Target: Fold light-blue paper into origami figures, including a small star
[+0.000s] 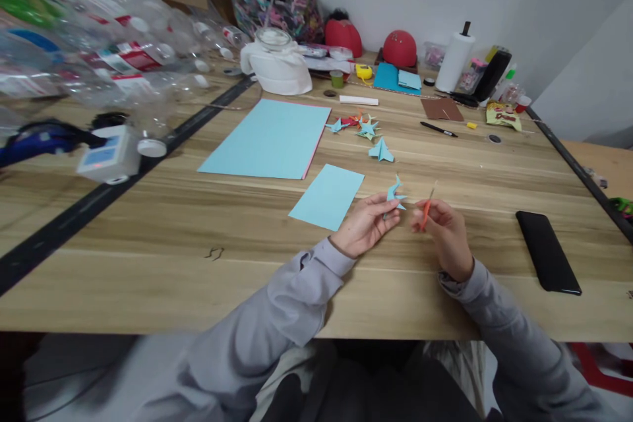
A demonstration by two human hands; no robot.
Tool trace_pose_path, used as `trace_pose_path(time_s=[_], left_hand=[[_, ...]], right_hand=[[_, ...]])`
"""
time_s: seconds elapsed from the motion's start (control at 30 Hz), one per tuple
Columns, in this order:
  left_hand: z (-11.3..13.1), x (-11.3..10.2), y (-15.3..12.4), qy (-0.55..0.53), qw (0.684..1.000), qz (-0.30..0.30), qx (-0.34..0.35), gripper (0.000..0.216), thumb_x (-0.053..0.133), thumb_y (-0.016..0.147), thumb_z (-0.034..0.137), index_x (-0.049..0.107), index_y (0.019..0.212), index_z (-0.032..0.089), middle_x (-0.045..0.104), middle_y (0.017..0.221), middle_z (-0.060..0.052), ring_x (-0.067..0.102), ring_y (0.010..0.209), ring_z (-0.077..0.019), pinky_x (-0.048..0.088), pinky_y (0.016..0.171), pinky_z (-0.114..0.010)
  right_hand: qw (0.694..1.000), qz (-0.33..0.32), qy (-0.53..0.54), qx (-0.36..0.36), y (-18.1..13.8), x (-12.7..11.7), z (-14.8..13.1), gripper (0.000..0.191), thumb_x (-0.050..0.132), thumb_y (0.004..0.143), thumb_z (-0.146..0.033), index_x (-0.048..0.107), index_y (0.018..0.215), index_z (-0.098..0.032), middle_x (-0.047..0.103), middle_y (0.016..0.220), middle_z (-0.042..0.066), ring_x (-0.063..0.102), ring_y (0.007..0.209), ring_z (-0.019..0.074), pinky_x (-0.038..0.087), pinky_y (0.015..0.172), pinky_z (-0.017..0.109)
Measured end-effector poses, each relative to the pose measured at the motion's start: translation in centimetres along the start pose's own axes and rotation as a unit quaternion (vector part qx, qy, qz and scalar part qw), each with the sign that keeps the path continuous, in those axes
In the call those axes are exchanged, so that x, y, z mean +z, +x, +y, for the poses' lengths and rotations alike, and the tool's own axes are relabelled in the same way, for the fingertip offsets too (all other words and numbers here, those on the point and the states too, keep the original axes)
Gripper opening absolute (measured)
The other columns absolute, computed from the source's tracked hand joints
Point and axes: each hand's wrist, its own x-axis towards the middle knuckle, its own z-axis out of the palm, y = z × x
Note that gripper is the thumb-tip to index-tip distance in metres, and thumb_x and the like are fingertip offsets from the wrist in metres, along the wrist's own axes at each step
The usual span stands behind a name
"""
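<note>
My left hand (pixel 366 223) is closed on a small light blue folded-paper figure (pixel 393 191), pinched between thumb and fingers, with its pointed tips sticking up and to the right. Just right of it, my right hand (pixel 449 232) grips small orange-handled scissors (pixel 426 212), their thin blades pointing upward and apart from the paper. A single light blue sheet (pixel 327 196) lies left of my left hand. Beyond the hands rest a blue folded-paper piece (pixel 381 150) and a cluster of small blue, red and yellowish folded figures (pixel 366 126).
A larger stack of light blue paper (pixel 270 138) with a pink edge lies at left. A black phone (pixel 548 252) is at right. Farther back are a black pen (pixel 439 129), brown paper (pixel 442 109) and a paper towel roll (pixel 455 62). Plastic bottles (pixel 128 56) crowd the left.
</note>
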Motion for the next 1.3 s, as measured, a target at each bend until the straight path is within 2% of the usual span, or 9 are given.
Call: trace_pose_path(time_s=[0.07, 0.17, 0.23, 0.3, 0.7, 0.9, 1.3], left_hand=[[0.7, 0.0, 0.0, -0.039, 0.999, 0.004, -0.035, 0.017, 0.053, 0.087, -0.004, 0.066, 0.085, 0.008, 0.067, 0.068, -0.002, 0.064, 0.054, -0.0062, 0.056, 0.056, -0.014], [1.4, 0.1, -0.1, -0.082, 0.994, 0.019, -0.068, 0.022, 0.046, 0.093, -0.001, 0.064, 0.085, 0.008, 0.065, 0.066, -0.003, 0.063, 0.052, -0.006, 0.054, 0.054, -0.012], [1.6, 0.1, -0.2, -0.102, 0.991, 0.019, -0.083, 0.022, 0.044, 0.094, 0.002, 0.064, 0.087, 0.008, 0.064, 0.064, -0.003, 0.062, 0.051, -0.0059, 0.053, 0.053, -0.011], [1.7, 0.1, -0.3, -0.113, 0.989, 0.014, -0.095, 0.022, 0.043, 0.095, 0.003, 0.064, 0.088, 0.007, 0.063, 0.063, -0.003, 0.062, 0.05, -0.0059, 0.053, 0.051, -0.011], [1.6, 0.1, -0.4, -0.115, 0.984, 0.002, -0.133, 0.024, 0.043, 0.096, 0.005, 0.065, 0.086, 0.007, 0.064, 0.067, -0.006, 0.06, 0.052, -0.0061, 0.052, 0.051, -0.011], [1.5, -0.2, -0.2, -0.116, 0.985, -0.005, -0.131, 0.019, 0.049, 0.092, 0.004, 0.066, 0.087, 0.007, 0.063, 0.065, -0.005, 0.058, 0.052, -0.0055, 0.051, 0.052, -0.011], [1.5, -0.4, -0.1, -0.094, 0.989, -0.02, -0.113, 0.021, 0.046, 0.092, 0.002, 0.066, 0.088, 0.006, 0.065, 0.067, -0.005, 0.059, 0.051, -0.006, 0.052, 0.05, -0.012]], right_hand=[[0.996, -0.07, 0.01, 0.054, -0.2, -0.2, -0.3, 0.038, 0.074, 0.074, -0.054, 0.066, 0.082, -0.018, 0.067, 0.059, 0.0, 0.059, 0.051, 0.0119, 0.046, 0.053, 0.025], [0.973, -0.183, 0.059, 0.126, -0.5, -0.4, -0.4, 0.045, 0.068, 0.076, -0.061, 0.067, 0.079, -0.016, 0.064, 0.053, 0.001, 0.056, 0.045, 0.012, 0.043, 0.048, 0.024], [0.956, -0.242, 0.08, 0.142, -0.7, -0.4, -0.4, 0.046, 0.068, 0.076, -0.062, 0.067, 0.078, -0.016, 0.063, 0.051, 0.001, 0.055, 0.043, 0.012, 0.042, 0.047, 0.024], [0.948, -0.271, 0.088, 0.14, -0.8, -0.4, -0.4, 0.045, 0.069, 0.077, -0.061, 0.068, 0.079, -0.015, 0.064, 0.052, 0.001, 0.055, 0.042, 0.0118, 0.041, 0.046, 0.024], [0.954, -0.266, 0.058, 0.13, -0.7, -0.2, -0.6, 0.047, 0.07, 0.075, -0.062, 0.069, 0.081, -0.015, 0.064, 0.051, -0.001, 0.054, 0.041, 0.0105, 0.04, 0.046, 0.023], [0.956, -0.258, 0.051, 0.127, -0.8, -0.3, -0.6, 0.046, 0.069, 0.076, -0.061, 0.07, 0.082, -0.015, 0.064, 0.051, 0.0, 0.054, 0.041, 0.011, 0.04, 0.047, 0.023], [0.955, -0.262, 0.051, 0.129, -0.8, -0.4, -0.6, 0.045, 0.068, 0.078, -0.059, 0.069, 0.082, -0.015, 0.063, 0.051, 0.0, 0.053, 0.042, 0.011, 0.04, 0.046, 0.024]])
